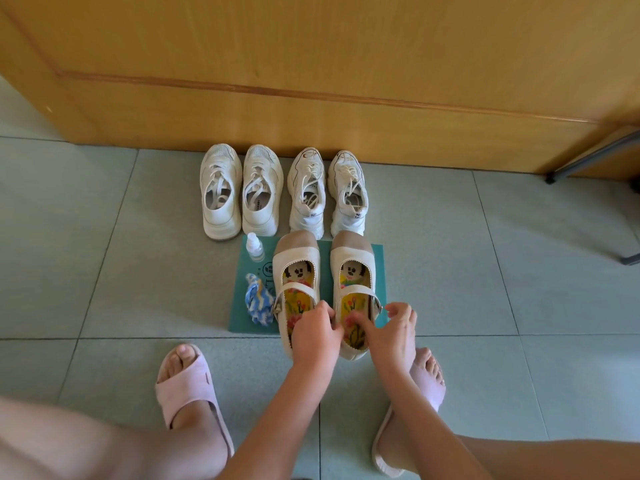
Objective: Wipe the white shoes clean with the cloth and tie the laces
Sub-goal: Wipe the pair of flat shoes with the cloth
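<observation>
Tiled floor (104, 271), mat (379, 258): strap shoes (298, 258) at near edge, left hand (317, 332) and right hand (394, 336) gripping rims with curled fingers (398, 310), seemingly aligning them.

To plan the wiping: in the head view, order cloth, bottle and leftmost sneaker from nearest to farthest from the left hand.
1. Blue-and-white cloth, beside the left hand.
2. Small bottle, far-left corner of mat.
3. Leftmost sneaker, back row, far left.
</observation>
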Available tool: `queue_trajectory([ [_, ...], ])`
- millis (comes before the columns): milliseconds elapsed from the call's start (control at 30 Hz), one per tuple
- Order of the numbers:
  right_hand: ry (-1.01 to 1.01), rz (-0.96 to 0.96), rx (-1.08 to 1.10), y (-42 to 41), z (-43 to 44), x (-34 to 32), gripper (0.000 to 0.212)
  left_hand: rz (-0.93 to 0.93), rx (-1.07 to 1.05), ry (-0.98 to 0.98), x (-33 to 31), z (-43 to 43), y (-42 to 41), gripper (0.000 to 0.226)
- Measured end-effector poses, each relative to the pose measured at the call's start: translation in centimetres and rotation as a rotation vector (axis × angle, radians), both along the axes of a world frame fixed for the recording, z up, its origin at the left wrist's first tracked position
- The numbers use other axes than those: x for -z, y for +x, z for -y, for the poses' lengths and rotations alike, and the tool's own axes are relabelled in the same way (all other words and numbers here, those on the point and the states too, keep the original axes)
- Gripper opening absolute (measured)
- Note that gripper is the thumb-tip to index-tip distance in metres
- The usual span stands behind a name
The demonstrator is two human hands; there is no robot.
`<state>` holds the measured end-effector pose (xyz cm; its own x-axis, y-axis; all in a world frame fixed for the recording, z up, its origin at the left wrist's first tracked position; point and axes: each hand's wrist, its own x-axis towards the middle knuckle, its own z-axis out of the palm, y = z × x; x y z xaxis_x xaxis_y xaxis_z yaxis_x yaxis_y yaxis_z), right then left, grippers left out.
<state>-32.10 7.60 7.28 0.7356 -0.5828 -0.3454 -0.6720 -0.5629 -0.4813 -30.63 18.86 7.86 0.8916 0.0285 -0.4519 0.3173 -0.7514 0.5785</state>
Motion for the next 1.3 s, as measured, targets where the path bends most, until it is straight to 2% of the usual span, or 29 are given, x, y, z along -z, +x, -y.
queue_trajectory([
  [100,0.054,-0.050,0.018,0.4,0.1,0.8,0.071,0.017,-0.002,-0.005,0.1,-0.1,0.0,0.017],
  [367,0.047,-0.158,-0.044,1.7,0.0,1.5,0.066,0.024,-0.031,-0.067,-0.5,-0.6,0.1,0.014],
  [467,0.117,-0.100,-0.002,2.0,0.3,1.2,0.068,0.259,-0.130,-0.012,-1.0,-1.8,0.1,0.020],
  [567,0.193,-0.030,0.028,2.3,-0.2,0.5,0.074,0.411,-0.236,0.126,-0.5,-2.6,0.1,0.051],
  [667,0.220,-0.066,-0.042,2.7,-1.4,-0.1,0.088,0.327,-0.265,0.131,-0.1,-2.7,0.3,0.078],
  [800,0.159,-0.185,-0.094,3.5,-2.7,-0.1,0.101,0.159,-0.240,0.116,0.7,-2.3,1.3,0.098],
  [933,0.143,-0.200,-0.040,4.2,-2.9,0.0,0.106,0.094,-0.210,0.251,1.2,-1.6,2.3,0.104],
  [1067,0.076,-0.208,-0.035,4.6,-3.0,0.2,0.113,0.055,-0.273,0.302,1.8,-1.1,3.2,0.113],
  [1300,0.089,-0.194,-0.031,4.7,-2.3,0.3,0.101,0.087,-0.352,0.275,2.5,-0.8,3.9,0.107],
])
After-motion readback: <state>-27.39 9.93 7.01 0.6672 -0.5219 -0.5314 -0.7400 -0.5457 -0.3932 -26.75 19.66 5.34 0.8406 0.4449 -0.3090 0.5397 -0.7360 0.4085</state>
